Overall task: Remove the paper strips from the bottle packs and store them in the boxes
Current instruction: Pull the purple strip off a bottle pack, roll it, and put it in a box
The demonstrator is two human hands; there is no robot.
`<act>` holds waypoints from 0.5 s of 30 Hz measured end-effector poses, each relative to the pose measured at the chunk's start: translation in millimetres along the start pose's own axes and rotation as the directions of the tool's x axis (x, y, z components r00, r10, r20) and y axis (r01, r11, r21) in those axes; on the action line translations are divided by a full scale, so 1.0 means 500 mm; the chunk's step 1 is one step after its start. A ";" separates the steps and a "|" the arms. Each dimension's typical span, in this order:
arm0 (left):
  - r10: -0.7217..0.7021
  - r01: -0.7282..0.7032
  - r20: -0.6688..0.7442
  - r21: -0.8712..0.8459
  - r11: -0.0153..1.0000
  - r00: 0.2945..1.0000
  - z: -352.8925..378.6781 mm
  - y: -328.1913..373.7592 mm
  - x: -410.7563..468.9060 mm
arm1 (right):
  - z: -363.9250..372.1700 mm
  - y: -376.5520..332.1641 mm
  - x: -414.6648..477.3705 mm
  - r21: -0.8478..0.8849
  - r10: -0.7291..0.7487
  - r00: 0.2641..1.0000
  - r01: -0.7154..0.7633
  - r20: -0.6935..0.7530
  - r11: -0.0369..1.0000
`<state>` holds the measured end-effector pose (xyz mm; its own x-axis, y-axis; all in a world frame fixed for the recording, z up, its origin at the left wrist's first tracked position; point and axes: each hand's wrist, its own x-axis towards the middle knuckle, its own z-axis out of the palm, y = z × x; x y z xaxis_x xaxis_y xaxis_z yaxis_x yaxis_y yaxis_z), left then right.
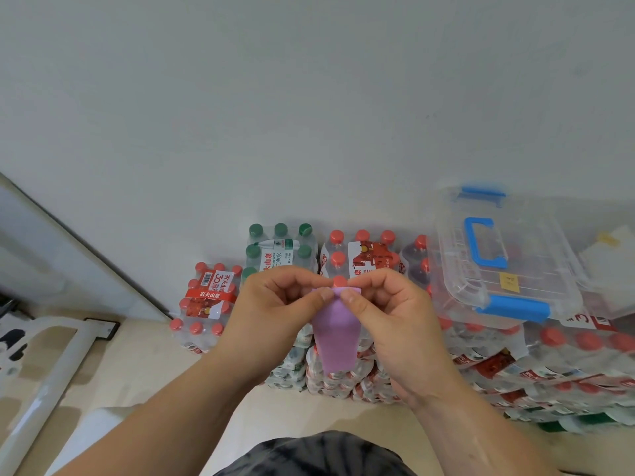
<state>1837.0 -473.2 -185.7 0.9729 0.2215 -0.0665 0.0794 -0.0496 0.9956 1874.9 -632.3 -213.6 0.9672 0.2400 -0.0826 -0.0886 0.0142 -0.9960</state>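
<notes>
Above dark patterned clothing (309, 455) at bottom centre, the left hand (275, 304) and right hand (388, 310) each pinch the top edge of a purple paper strip (335, 334) hanging mid-frame before the bottle packs (343, 369), a clear box (498, 255) at right; the strip looks light, limp and tearable.

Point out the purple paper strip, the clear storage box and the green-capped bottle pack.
purple paper strip (335, 338): head view, middle of the hanging part.
clear storage box (536, 266): head view, lid right of blue handle.
green-capped bottle pack (275, 254): head view, white top label.
</notes>
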 end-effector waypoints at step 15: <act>0.022 -0.022 0.006 -0.040 0.999 1.000 0.011 0.017 0.003 | 0.005 0.001 -0.003 0.054 -0.088 0.990 0.094 -0.115 0.994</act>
<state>1840.4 -478.5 -177.9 0.9757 0.2143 -0.0450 0.0494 -0.0153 0.9987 1873.0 -630.3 -213.6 0.9922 0.1248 0.0014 -0.0098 0.0888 -0.9960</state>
